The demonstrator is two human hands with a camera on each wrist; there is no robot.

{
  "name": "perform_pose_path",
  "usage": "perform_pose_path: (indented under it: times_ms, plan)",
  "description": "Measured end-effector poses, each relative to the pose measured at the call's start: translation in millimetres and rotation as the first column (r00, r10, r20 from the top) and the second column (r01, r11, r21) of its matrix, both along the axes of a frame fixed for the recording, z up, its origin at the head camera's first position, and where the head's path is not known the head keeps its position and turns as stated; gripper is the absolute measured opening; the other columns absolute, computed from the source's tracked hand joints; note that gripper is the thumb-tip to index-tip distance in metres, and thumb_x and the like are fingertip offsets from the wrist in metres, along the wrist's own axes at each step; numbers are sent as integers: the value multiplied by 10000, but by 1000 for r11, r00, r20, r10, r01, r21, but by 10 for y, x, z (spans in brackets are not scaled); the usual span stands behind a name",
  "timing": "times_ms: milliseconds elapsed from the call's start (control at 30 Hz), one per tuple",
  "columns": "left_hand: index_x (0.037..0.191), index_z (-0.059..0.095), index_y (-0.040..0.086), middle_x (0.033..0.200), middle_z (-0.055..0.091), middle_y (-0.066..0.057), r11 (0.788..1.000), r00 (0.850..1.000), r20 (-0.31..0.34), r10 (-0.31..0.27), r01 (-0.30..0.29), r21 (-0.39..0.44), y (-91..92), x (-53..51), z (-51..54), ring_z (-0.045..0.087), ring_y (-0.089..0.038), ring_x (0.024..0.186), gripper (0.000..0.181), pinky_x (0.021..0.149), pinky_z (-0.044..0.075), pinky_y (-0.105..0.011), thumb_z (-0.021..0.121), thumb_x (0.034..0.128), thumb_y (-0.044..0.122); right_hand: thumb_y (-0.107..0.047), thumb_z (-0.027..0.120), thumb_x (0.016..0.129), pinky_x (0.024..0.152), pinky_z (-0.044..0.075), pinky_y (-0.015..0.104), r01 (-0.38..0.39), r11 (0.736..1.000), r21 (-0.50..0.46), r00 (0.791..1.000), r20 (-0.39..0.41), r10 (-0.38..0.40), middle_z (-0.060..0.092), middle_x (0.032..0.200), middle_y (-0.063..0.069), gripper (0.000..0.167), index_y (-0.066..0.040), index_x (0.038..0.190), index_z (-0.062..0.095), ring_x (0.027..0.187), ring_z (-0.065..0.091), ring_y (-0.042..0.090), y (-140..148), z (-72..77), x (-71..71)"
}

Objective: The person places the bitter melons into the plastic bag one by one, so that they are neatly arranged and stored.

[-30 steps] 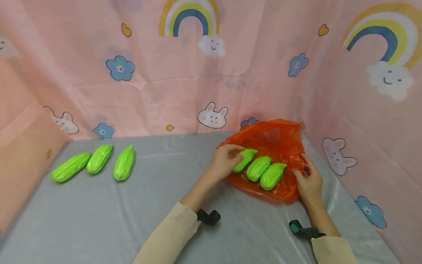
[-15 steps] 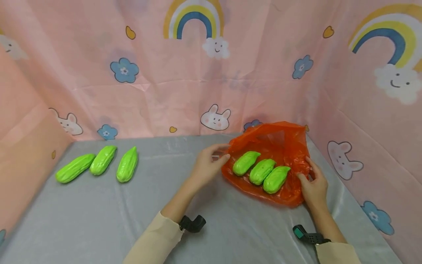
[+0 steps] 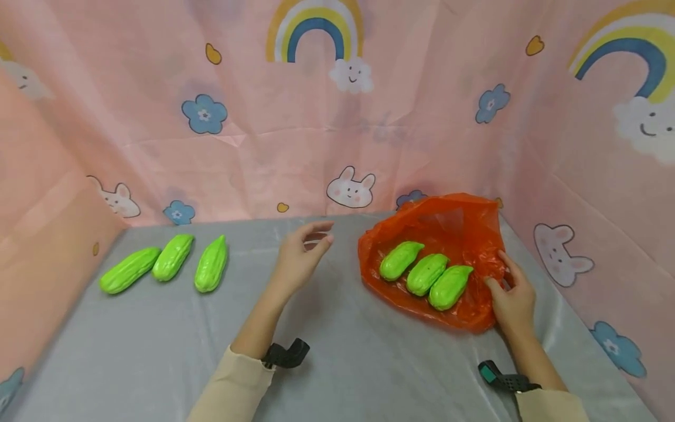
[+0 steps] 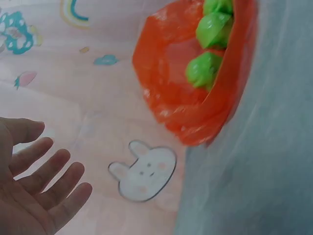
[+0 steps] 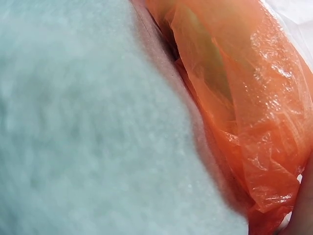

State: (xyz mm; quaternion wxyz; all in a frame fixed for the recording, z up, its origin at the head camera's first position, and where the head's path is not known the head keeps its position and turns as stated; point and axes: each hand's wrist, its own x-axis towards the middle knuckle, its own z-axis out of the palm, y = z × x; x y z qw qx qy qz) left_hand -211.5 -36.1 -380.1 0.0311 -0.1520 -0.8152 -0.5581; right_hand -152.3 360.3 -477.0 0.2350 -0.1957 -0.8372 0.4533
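head view: my right hand (image 3: 515,299) pinching the orange bag (image 3: 448,220) by its edge, my left hand (image 3: 295,258) just swung clear, fingers loose, empty!
three green gourds (image 3: 427,274) lie inside; three loose gourds (image 3: 173,258) sit well apart, so i judge the bagging half done.

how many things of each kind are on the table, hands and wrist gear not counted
Orange-red plastic bag: 1
Green gourd-shaped pieces: 6 (3 inside the bag, 3 outside it)
Total: 7
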Motion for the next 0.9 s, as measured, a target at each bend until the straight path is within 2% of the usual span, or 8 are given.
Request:
perform_pose_path:
  times_ms: [167, 300, 433, 500, 633, 733, 900]
  plan:
    - [1322, 657, 141, 1338, 674, -43, 993, 993, -48, 105, -107, -41, -271, -88, 77, 643, -238, 1227, 332, 1039, 537, -424, 623, 1008, 245, -104, 611, 955, 938, 411, 11, -27, 1000, -1, 999, -32, 27, 513, 1536, 81, 582, -243, 1508, 496, 1216, 554, 59, -2, 18, -35]
    - [1329, 649, 115, 1348, 667, -86, 987, 986, -57, 156, -157, -20, -456, -113, 124, 640, -271, 1226, 336, 1052, 524, -449, 616, 1008, 208, -97, 609, 960, 956, 399, 11, -34, 999, 2, 999, -16, 34, 504, 1540, 96, 585, -226, 1517, 484, 1252, 546, 105, -5, 20, -5]
    - [1339, 642, 118, 1359, 659, -99, 989, 987, -58, 149, -148, 18, -546, -124, 167, 635, -277, 1238, 336, 1064, 512, -456, 609, 1013, 194, -125, 602, 972, 981, 400, 25, -21, 1000, 5, 1000, 17, 21, 497, 1552, 70, 584, -257, 1525, 469, 1290, 541, 162, 6, -11, 30]
    - [1346, 638, 123, 1369, 653, -93, 990, 989, -49, 141, -141, 11, -578, -117, 178, 627, -275, 1251, 338, 1074, 505, -457, 604, 1017, 196, -133, 603, 975, 991, 402, 30, -17, 1000, 11, 1000, 22, 17, 496, 1555, 60, 583, -266, 1525, 468, 1296, 541, 161, 5, -33, 34]
    - [1351, 632, 120, 1378, 646, -78, 992, 993, -29, 118, -120, -38, -629, -109, 209, 614, -268, 1261, 345, 1091, 492, -459, 604, 1021, 219, -122, 623, 964, 935, 392, -11, -15, 1000, 15, 1000, 4, 15, 516, 1537, 62, 583, -259, 1514, 487, 1210, 545, 1, -3, -24, 26]
    - [1351, 629, 121, 1380, 644, -64, 992, 995, -20, 100, -101, -71, -659, -116, 218, 613, -265, 1258, 350, 1091, 489, -463, 603, 1023, 240, -122, 622, 963, 911, 385, -27, -13, 1000, 14, 1000, 0, 13, 513, 1539, 76, 581, -255, 1513, 489, 1192, 540, -38, 3, -5, 19]
    - [1353, 629, 127, 1379, 647, -47, 991, 996, 5, 92, -91, -96, -691, -128, 197, 618, -259, 1255, 350, 1085, 493, -459, 598, 1025, 243, -127, 607, 974, 956, 386, -8, -15, 1000, 9, 1000, 27, 14, 484, 1564, 74, 584, -253, 1527, 467, 1293, 545, 131, -6, 2, 10]
